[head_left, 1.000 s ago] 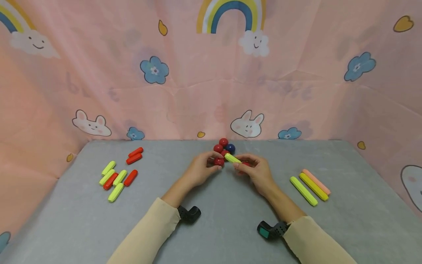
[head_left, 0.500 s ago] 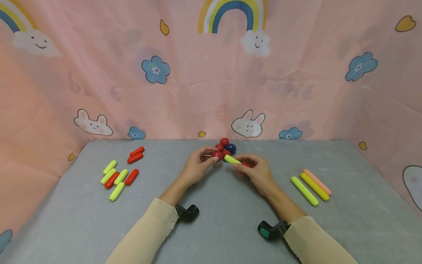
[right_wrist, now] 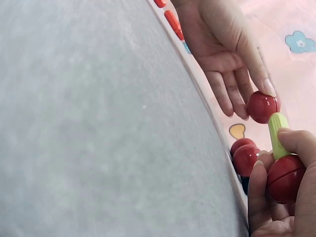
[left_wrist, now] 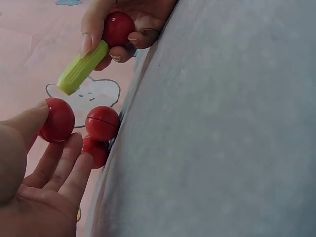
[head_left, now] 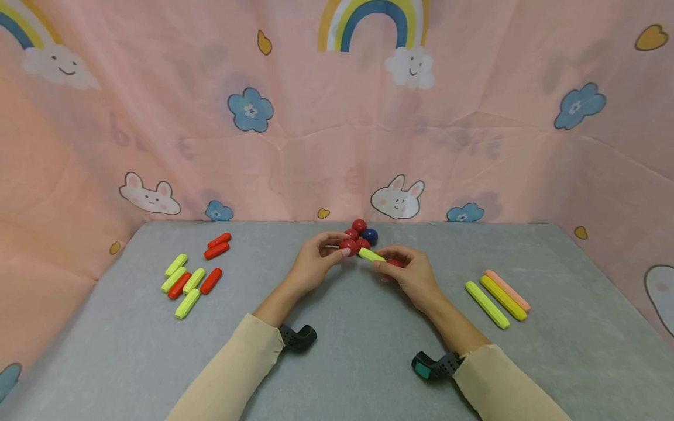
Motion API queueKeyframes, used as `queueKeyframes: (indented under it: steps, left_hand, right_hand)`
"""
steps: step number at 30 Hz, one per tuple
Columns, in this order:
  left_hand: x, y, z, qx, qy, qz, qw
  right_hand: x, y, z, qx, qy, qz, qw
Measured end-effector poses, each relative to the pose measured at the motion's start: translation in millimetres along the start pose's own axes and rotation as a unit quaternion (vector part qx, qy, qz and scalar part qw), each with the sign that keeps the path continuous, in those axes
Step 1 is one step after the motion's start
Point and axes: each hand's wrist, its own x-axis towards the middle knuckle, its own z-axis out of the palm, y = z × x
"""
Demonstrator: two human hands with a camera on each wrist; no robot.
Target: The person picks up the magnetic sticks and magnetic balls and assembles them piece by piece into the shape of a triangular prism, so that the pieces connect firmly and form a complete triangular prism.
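In the head view my left hand (head_left: pixel 314 264) pinches a red ball (head_left: pixel 348 247) between thumb and fingers, raised off the table. My right hand (head_left: pixel 413 276) grips a short yellow-green stick (head_left: pixel 371 255) with another red ball (left_wrist: pixel 118 28) at its near end. The stick's free end points at the left hand's ball; a gap shows between them in the left wrist view. Behind the hands, several loose balls sit together on the table, among them a red ball (head_left: pixel 360 225) and a dark blue ball (head_left: pixel 370 236).
Several short sticks lie at the left of the grey table (head_left: pixel 347 362), including a red stick (head_left: pixel 211 281) and a yellow-green stick (head_left: pixel 187 304). Longer sticks, a yellow-green one (head_left: pixel 487 305), a yellow one (head_left: pixel 503 298) and a peach one (head_left: pixel 508 289), lie at right. A pink curtain (head_left: pixel 316 164) hangs behind.
My left hand has taken the red ball at the front of the cluster and raised it off the table to beside the stick's free end. My right hand has hardly moved.
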Motion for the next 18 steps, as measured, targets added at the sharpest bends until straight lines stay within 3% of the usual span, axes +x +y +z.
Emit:
queueKeyframes:
  steps: [10, 15, 18]
  left_hand:
    - [-0.1, 1.4, -1.0, -0.036, -0.024, -0.026, 0.9987]
    - [-1.1, 1.4, -5.2, -0.011, -0.071, -0.032, 0.9969]
    - [-1.4, 0.8, -5.7, 0.003, -0.071, -0.025, 0.9971]
  right_hand:
    - [-1.0, -1.9, -0.2, -0.025, -0.01, 0.011, 0.9996]
    - [-1.7, -0.7, -0.7, -0.029, -0.017, 0.005, 0.9994]
    - [-2.3, -0.5, -1.2, -0.034, -0.019, 0.006, 0.9992]
